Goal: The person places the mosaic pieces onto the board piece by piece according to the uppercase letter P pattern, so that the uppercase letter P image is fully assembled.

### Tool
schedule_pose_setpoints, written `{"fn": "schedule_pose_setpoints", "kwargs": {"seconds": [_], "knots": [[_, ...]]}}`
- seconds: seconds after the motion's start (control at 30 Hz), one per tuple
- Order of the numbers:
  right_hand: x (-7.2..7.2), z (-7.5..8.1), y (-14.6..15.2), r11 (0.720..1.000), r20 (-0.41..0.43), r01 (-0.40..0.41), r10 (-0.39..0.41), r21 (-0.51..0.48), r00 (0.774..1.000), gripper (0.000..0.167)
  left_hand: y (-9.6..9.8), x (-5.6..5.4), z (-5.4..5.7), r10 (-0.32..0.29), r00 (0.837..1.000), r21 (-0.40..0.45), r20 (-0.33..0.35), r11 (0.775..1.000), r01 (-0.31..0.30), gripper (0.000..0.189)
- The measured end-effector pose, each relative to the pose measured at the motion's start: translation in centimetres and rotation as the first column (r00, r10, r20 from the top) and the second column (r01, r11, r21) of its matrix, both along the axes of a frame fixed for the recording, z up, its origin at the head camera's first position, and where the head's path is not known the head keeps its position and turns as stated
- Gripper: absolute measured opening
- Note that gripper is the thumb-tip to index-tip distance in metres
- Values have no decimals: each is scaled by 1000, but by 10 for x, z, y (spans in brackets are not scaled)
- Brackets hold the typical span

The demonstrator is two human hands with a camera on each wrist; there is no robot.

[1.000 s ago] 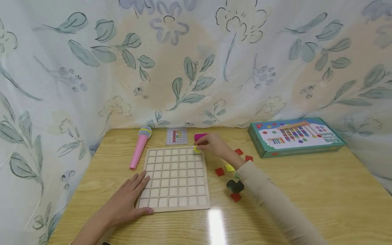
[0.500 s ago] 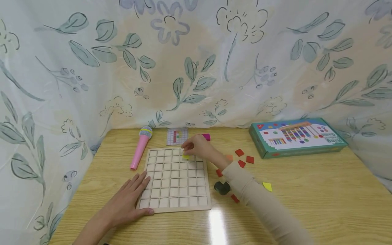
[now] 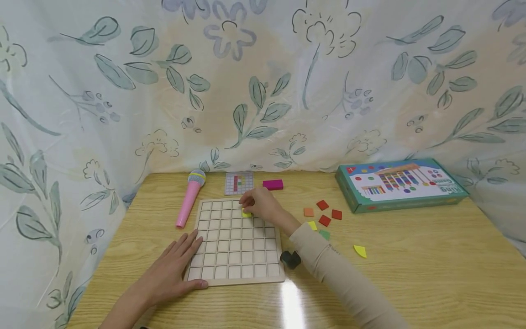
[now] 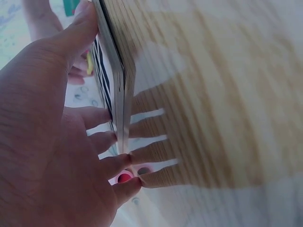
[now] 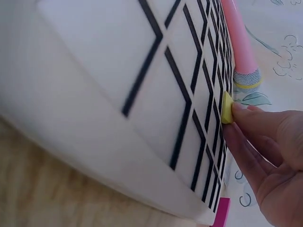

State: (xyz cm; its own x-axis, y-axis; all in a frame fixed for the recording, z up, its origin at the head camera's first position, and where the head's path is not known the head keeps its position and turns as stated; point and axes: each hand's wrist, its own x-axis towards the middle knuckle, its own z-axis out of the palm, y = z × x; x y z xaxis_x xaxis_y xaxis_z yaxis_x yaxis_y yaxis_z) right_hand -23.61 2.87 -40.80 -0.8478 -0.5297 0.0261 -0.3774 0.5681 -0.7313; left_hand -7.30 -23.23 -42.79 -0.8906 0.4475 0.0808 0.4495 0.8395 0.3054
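Observation:
A wooden grid board [image 3: 228, 237] with square cells lies on the table. My left hand [image 3: 172, 265] rests at its front left corner, fingers spread along the left side and thumb at the front edge. The left wrist view shows the thumb and fingertips of the left hand [image 4: 66, 118] against the board's rim. Over the board's far part, my right hand [image 3: 265, 205] pinches a small yellow tile [image 3: 246, 213]. In the right wrist view, the yellow tile [image 5: 227, 108] is at the grid surface, held by the fingertips of the right hand [image 5: 270, 146].
Right of the board lie red tiles [image 3: 322, 204], an orange tile [image 3: 308, 212], a green tile [image 3: 324, 234] and a yellow quarter-round tile [image 3: 360, 251]. Behind are a pattern card [image 3: 239, 183], a magenta block [image 3: 273, 184], a pink toy microphone [image 3: 189, 201] and a game box [image 3: 402, 185].
My right hand has moved left with the yellow tile, from the board's far right corner to a cell nearer its middle. My left hand stays put.

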Motion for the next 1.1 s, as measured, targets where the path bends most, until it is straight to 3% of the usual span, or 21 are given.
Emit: {"fn": "schedule_pose_setpoints", "kwargs": {"seconds": [0.3,0.53,0.87,1.1], "knots": [[1,-2,-3,1000,-57,-6,7,31,998,16,-1,0,4,10,1000,-14,19,1000,-10,101],[8,10,11,999,-79,7,-4,36,997,15,-4,1,4,11,1000,-9,13,1000,-11,101],[13,18,75,990,-89,36,-24,133,996,22,-5,1,4,11,1000,-5,0,1000,-11,100],[19,10,133,977,-114,87,-66,192,991,25,-2,1,0,5,1000,4,9,1000,-5,101]]}}
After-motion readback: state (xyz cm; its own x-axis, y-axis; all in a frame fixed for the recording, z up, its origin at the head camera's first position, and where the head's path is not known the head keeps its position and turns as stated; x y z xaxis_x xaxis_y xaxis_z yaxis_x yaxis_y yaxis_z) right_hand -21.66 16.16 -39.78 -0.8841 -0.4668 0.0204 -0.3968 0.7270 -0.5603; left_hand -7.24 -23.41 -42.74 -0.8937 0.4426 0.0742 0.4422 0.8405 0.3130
